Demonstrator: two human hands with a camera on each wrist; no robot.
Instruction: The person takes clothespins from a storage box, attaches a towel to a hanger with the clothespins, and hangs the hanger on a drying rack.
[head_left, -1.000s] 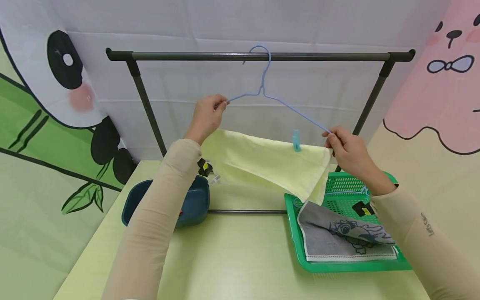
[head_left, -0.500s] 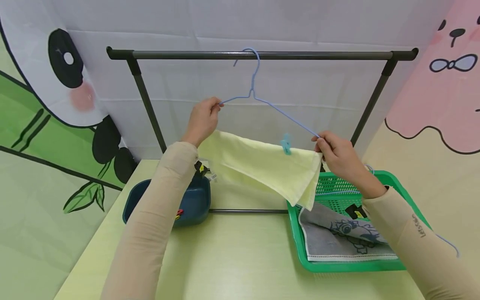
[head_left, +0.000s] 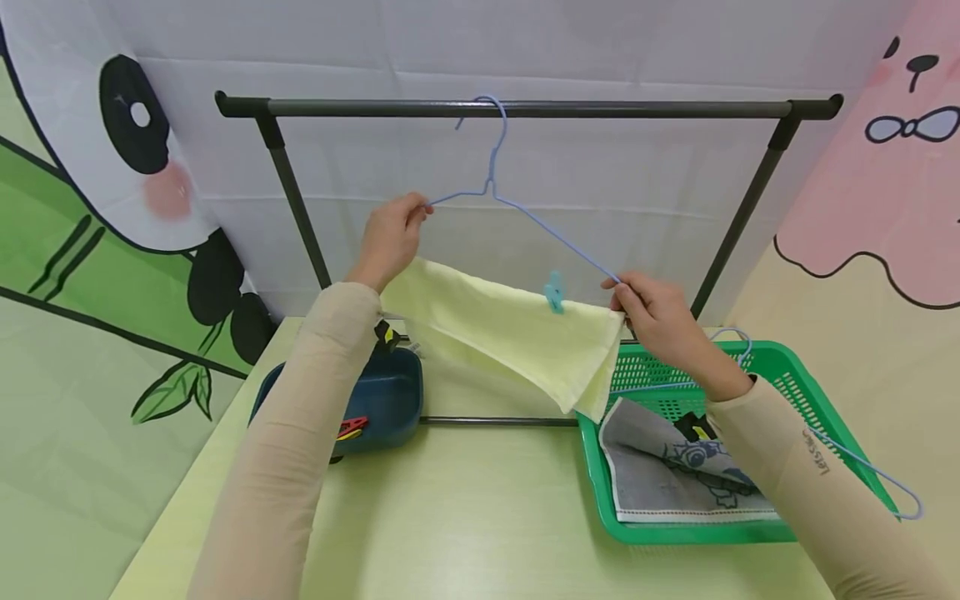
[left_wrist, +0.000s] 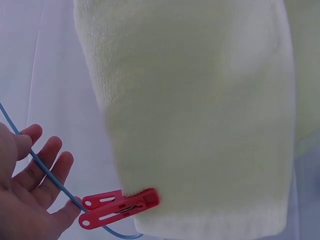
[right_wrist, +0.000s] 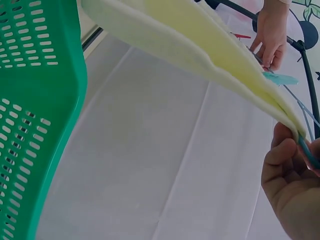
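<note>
A light-blue wire hanger [head_left: 491,167] hooks over the black rack's top bar and hangs tilted, lower on the right. My left hand [head_left: 390,237] pinches its left end. In the left wrist view, the wire runs between that hand's thumb and fingers. Below hangs a pale yellow towel [head_left: 510,333], draped over the hanger. A teal clothespin [head_left: 554,293] grips the towel toward the right; a red clothespin [left_wrist: 120,207] grips it near my left hand. My right hand [head_left: 663,321] holds the hanger's right corner, fingertips at the towel's edge.
The black rack [head_left: 637,109] stands on the table. A dark blue bin [head_left: 397,387] at left contains red and yellow clothespins [head_left: 352,427]. At right, a green basket [head_left: 675,533] holds a folded grey cloth [head_left: 645,479]; another blue hanger [head_left: 870,462] sticks out past its rim.
Both hands have slid the hanger and towel leftward along the bar. More of the green basket and the other hanger now shows.
</note>
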